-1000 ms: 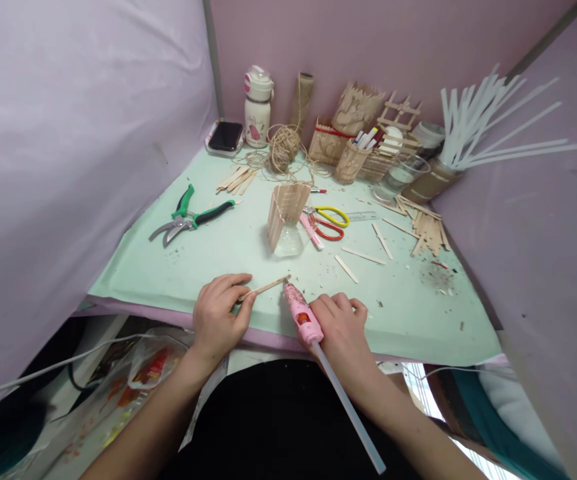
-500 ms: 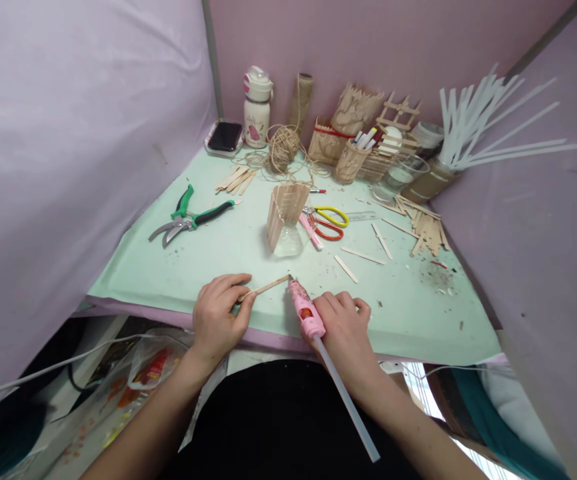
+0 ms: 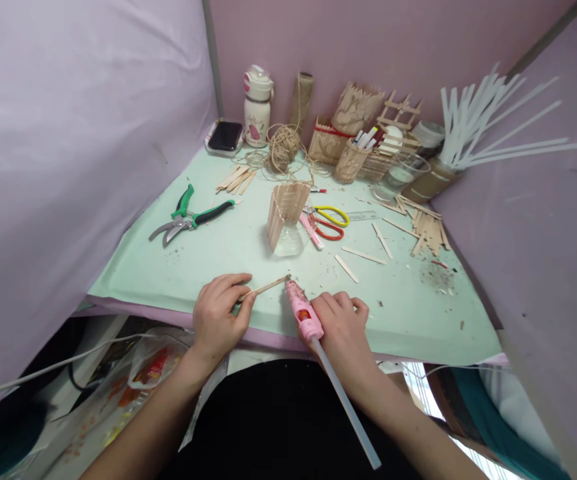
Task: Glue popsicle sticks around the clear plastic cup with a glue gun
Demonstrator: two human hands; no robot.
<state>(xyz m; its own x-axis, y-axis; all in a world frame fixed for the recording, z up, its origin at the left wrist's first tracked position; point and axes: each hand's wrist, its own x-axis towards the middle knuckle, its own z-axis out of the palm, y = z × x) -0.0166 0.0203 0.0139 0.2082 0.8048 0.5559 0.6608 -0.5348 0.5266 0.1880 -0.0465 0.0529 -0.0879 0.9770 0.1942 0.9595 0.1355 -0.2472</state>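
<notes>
Near the front edge of the table, my left hand [image 3: 222,307] pinches one end of a wooden craft stick [image 3: 269,286] between thumb and fingers. My right hand [image 3: 341,327] is wrapped round a pink hot glue gun [image 3: 304,313], its handle mostly hidden by the fingers. The gun's nozzle meets the far end of the stick, or is very close to it. A long translucent glue stick [image 3: 348,403] runs out of the gun's back. Just beyond both hands stands a clear container [image 3: 289,241] with craft sticks [image 3: 288,200] lining part of its sides.
Pruning shears [image 3: 183,223] lie at the left. Scissors [image 3: 332,225] and a pink pen [image 3: 311,231] lie beside the container. Loose craft sticks [image 3: 429,230] are heaped at the right. Behind stand a bottle [image 3: 257,113], a twine ball [image 3: 283,148] and a tube of glue sticks [image 3: 431,179].
My right hand has shifted the glue gun slightly left, its nozzle moving along the stick's far end. My left hand and the stick have stayed nearly still.
</notes>
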